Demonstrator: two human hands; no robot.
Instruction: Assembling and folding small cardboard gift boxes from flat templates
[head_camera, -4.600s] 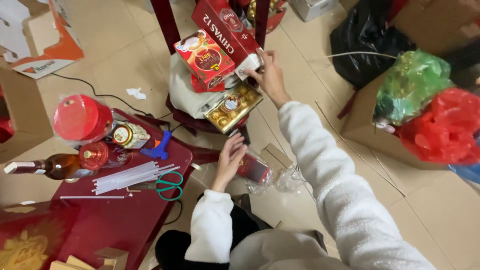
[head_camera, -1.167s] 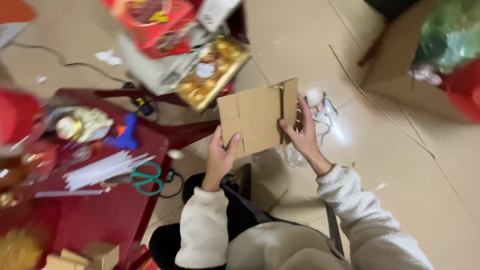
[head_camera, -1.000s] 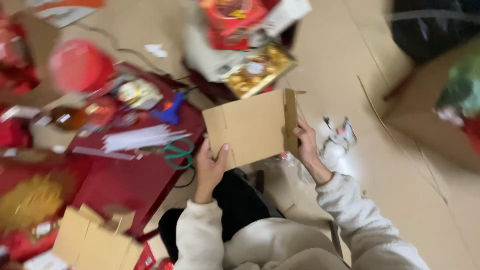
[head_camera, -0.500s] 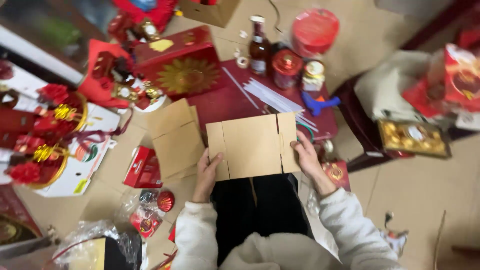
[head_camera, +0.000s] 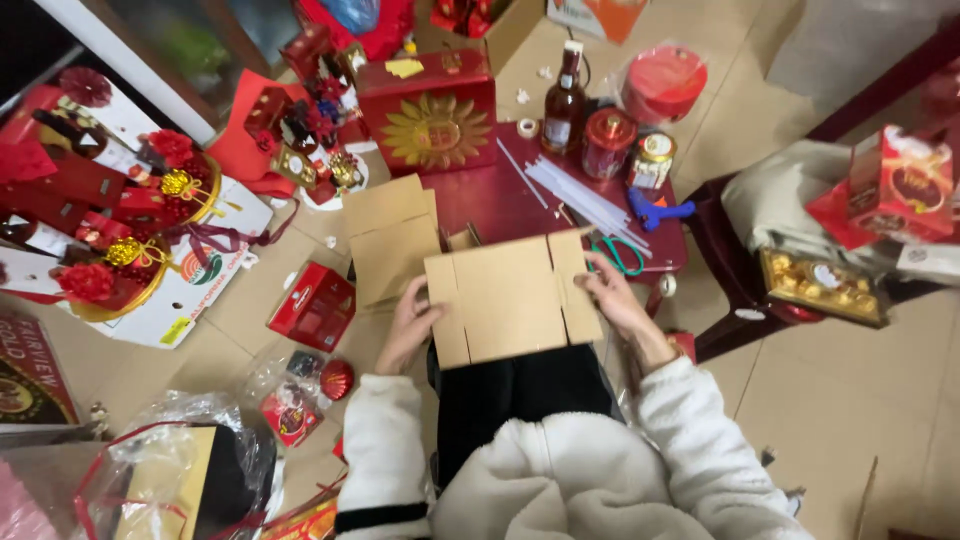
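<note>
Flattened corrugated cardboard box blank, brown, slotted flaps; held over the lap, near side of the low red table. Left hand and right hand each pinch a side edge. Likely light, stiff, creasable; grip edges

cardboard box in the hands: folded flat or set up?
Flat. The cardboard box shows as one plain sheet with its flaps in line, no inside in view. The left hand and the right hand hold its two side edges.
</note>
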